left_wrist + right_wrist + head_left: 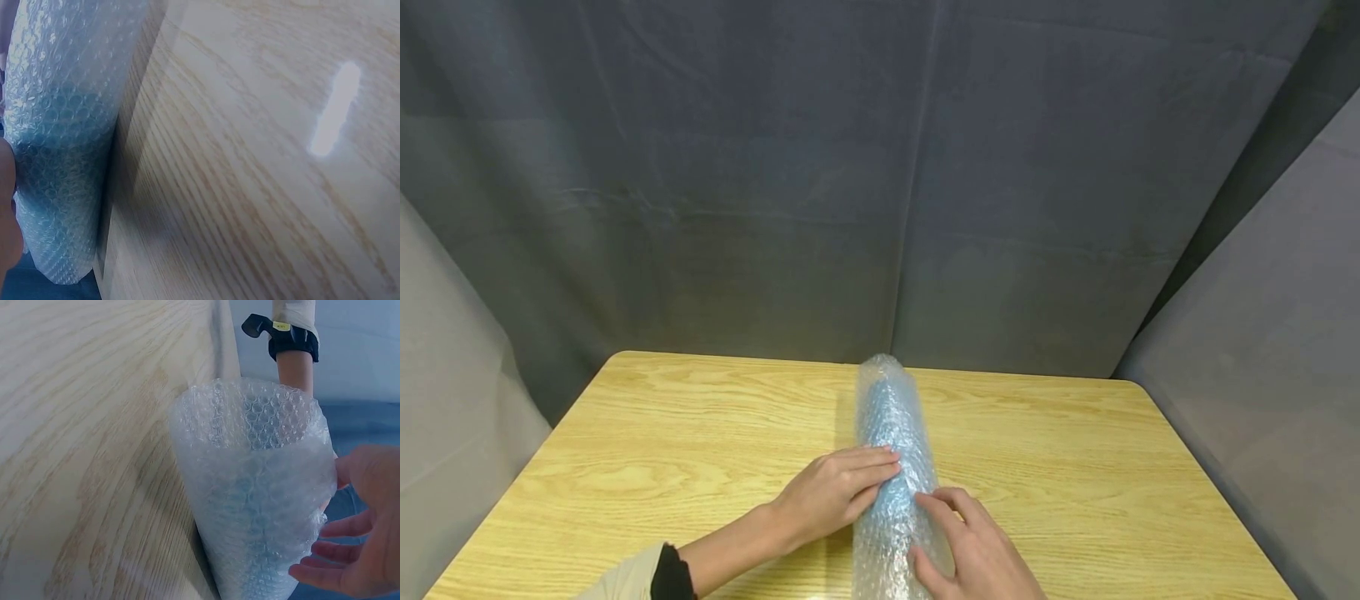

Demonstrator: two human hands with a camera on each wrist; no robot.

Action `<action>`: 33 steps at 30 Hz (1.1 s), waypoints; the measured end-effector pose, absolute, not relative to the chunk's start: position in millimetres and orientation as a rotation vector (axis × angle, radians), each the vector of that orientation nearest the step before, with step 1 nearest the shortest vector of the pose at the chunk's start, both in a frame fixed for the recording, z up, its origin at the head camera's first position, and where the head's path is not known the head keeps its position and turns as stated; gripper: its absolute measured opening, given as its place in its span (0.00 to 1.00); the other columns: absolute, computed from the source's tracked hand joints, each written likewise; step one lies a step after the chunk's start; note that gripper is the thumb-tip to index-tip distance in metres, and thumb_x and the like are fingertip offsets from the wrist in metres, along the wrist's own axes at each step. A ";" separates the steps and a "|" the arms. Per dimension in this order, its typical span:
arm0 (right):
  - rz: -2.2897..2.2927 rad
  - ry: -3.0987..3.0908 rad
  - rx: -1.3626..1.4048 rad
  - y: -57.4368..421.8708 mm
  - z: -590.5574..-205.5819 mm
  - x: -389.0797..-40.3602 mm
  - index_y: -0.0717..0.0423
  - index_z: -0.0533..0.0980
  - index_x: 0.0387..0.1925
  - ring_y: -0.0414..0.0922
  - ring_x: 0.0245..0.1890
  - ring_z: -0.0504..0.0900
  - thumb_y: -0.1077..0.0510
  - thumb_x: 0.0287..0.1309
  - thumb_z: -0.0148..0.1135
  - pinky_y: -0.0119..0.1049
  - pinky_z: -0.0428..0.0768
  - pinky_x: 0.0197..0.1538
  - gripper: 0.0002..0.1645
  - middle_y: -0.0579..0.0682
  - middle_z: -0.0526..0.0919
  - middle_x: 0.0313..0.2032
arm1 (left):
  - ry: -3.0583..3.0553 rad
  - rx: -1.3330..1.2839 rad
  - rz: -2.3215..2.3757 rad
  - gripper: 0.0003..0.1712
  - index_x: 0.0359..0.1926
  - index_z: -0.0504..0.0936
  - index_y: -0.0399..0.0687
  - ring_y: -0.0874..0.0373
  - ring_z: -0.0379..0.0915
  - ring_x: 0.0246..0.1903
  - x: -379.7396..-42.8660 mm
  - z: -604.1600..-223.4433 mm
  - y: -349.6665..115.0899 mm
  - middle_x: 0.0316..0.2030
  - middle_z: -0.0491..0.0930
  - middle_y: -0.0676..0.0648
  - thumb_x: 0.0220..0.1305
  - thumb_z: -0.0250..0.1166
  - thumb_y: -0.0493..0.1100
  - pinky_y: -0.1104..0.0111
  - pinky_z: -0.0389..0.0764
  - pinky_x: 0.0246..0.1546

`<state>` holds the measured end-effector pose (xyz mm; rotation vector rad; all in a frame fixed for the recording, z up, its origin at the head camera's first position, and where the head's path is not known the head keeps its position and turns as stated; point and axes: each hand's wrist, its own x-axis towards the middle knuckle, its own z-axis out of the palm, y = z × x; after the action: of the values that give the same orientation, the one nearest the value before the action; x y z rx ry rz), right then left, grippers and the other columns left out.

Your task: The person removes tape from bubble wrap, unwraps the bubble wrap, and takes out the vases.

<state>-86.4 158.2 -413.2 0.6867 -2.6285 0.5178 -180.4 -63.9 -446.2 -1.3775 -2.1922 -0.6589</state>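
A long roll of clear bubble wrap (887, 408) lies lengthwise on the table, with something blue showing through its layers; the wrapped thing's kind cannot be made out. My left hand (842, 485) rests on the upper left side of the roll, its fingers laid nearly straight across the top. Nearer the front end, my right hand (976, 546) touches the right side with spread, slightly bent fingers. From the right wrist view, the roll's near end is a hollow, open tube of bubble wrap (250, 475), and the thumb and fingertips meet its surface.
The roll stands on a light wood-grain table (700, 417) and reaches close to its far edge. A dark grey curtain (775, 208) hangs behind, and pale grey panels (1262, 333) flank the sides.
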 end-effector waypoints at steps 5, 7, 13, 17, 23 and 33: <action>0.458 -2.517 0.739 156.2 -412.0 -88.3 0.52 0.82 0.46 0.40 0.40 0.80 0.55 0.44 0.78 0.34 0.84 0.36 0.24 0.44 0.80 0.43 | -2.195 -1.377 -0.665 0.20 0.55 0.84 0.40 0.54 0.77 0.57 -180.4 -445.9 -64.0 0.57 0.81 0.45 0.61 0.68 0.32 0.66 0.74 0.59; 0.441 -2.487 0.764 155.3 -411.3 -89.0 0.52 0.82 0.44 0.39 0.38 0.81 0.56 0.43 0.79 0.32 0.83 0.35 0.23 0.43 0.80 0.41 | -2.196 -1.377 -0.667 0.20 0.55 0.84 0.40 0.54 0.76 0.58 -180.4 -445.9 -63.9 0.57 0.81 0.45 0.61 0.68 0.32 0.66 0.74 0.59; 0.361 -2.426 0.915 153.7 -408.4 -92.1 0.49 0.83 0.35 0.38 0.35 0.80 0.59 0.43 0.79 0.30 0.83 0.34 0.14 0.41 0.81 0.36 | -2.219 -1.371 -0.670 0.19 0.55 0.84 0.41 0.54 0.76 0.58 -179.4 -444.9 -63.5 0.57 0.80 0.46 0.63 0.68 0.33 0.66 0.74 0.60; 0.289 -2.382 0.996 153.1 -407.7 -94.6 0.51 0.85 0.32 0.39 0.34 0.80 0.60 0.40 0.80 0.29 0.82 0.33 0.14 0.43 0.81 0.35 | -2.231 -1.366 -0.662 0.19 0.55 0.84 0.42 0.54 0.76 0.58 -178.3 -443.9 -63.7 0.58 0.80 0.46 0.63 0.67 0.33 0.67 0.73 0.60; 0.231 -2.321 1.061 152.0 -407.3 -96.1 0.52 0.83 0.30 0.39 0.31 0.81 0.62 0.38 0.81 0.27 0.81 0.29 0.14 0.44 0.81 0.33 | -2.240 -1.362 -0.649 0.19 0.56 0.84 0.41 0.55 0.76 0.58 -177.4 -443.4 -63.2 0.57 0.80 0.46 0.63 0.67 0.33 0.67 0.74 0.60; 0.319 -2.290 1.064 155.1 -409.9 -102.0 0.53 0.82 0.28 0.39 0.30 0.80 0.63 0.44 0.74 0.28 0.81 0.31 0.08 0.43 0.81 0.31 | -2.240 -1.356 -0.641 0.19 0.55 0.84 0.41 0.55 0.76 0.58 -177.2 -442.6 -63.2 0.57 0.81 0.46 0.62 0.68 0.33 0.68 0.75 0.58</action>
<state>-102.0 155.1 -409.9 1.0636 -2.2896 0.3190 -177.2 -63.2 -442.6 -1.3562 -2.2397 -0.6410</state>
